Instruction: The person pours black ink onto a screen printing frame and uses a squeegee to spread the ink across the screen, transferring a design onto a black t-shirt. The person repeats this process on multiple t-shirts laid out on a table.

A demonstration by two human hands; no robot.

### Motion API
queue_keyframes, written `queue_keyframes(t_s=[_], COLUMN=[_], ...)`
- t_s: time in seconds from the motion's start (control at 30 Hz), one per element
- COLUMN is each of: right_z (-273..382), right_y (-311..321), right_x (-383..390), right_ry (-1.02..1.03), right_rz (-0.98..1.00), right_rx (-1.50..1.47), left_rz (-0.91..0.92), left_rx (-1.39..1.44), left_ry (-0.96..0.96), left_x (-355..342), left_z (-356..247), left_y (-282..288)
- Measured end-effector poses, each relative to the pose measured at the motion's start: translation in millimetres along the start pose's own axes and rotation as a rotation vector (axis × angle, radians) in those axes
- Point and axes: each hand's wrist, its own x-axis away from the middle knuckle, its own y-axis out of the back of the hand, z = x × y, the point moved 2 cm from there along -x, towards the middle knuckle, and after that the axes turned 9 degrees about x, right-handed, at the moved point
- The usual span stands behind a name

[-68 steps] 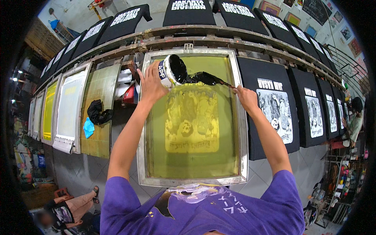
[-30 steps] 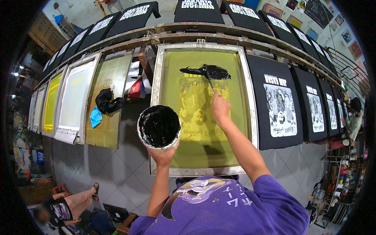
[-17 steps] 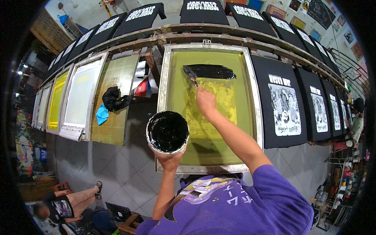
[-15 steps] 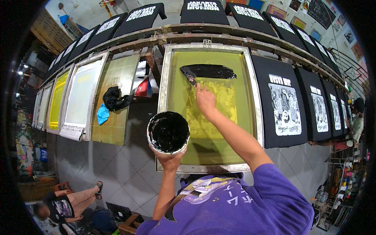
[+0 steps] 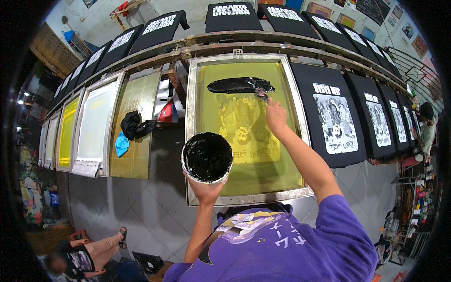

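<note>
Black cloth (image 5: pixel 136 125) is lying bunched, touching a blue rag (image 5: pixel 121 144). Left hand (image 5: pixel 205 189) is cupping the ink tub (image 5: pixel 183 163) from below, fingers curling around it, partly hidden; tub is overlapping the screen's left edge from this view. Probably weighing on the wrist; smeared rim likely slippery, so the lower wall is offering better hold. Screen (image 5: pixel 263 181) is lying flat: stiff frame, mesh probably delicate. Black ink (image 5: pixel 230 85), likely thick, is forming a strip across its far part. Spatula (image 5: pixel 261 93) is touching the strip's right end, blade probably slick, handle safer. Right hand (image 5: pixel 277 116) is gripping that handle, fingers closing narrowly.
</note>
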Motion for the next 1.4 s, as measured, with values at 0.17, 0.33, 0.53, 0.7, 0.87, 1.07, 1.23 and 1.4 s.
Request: queue_keyframes(t_s=[0.17, 0.33, 0.53, 0.7, 0.87, 1.07, 1.23, 1.4], right_z=[-37, -52, -69, -94, -123, -144, -164, -194], right_y=[1, 17, 81, 121, 141, 188, 245, 261], right_x=[17, 25, 27, 38, 57, 113, 167, 213], right_ry=[-0.081, -0.099, -0.052, -0.196, -0.205, -0.243, -0.161, 0.098], right_rz=[0.023, 0.020, 0.089, 0.076, 0.164, 0.456, 0.605, 0.603], right_rx=[0.019, -0.024, 0.028, -0.169, -0.618, -1.149, -1.189, -0.928], left_rz=[0.078, 0.117, 0.095, 0.188, 0.216, 0.249, 0.245, 0.551], left_rx=[-0.118, -0.242, -0.300, -0.227, -0.445, -0.415, -0.295, -0.144], left_ry=[0.024, 0.074, 0.092, 0.096, -0.068, -0.094, -0.233, -0.453], left_x=[5, 15, 22, 18, 6, -15, -10, 42], left_z=[2, -7, -26, -24, -12, 5, 10, -20], left_y=[4, 2, -4, -8, -23, -59, -90, -139])
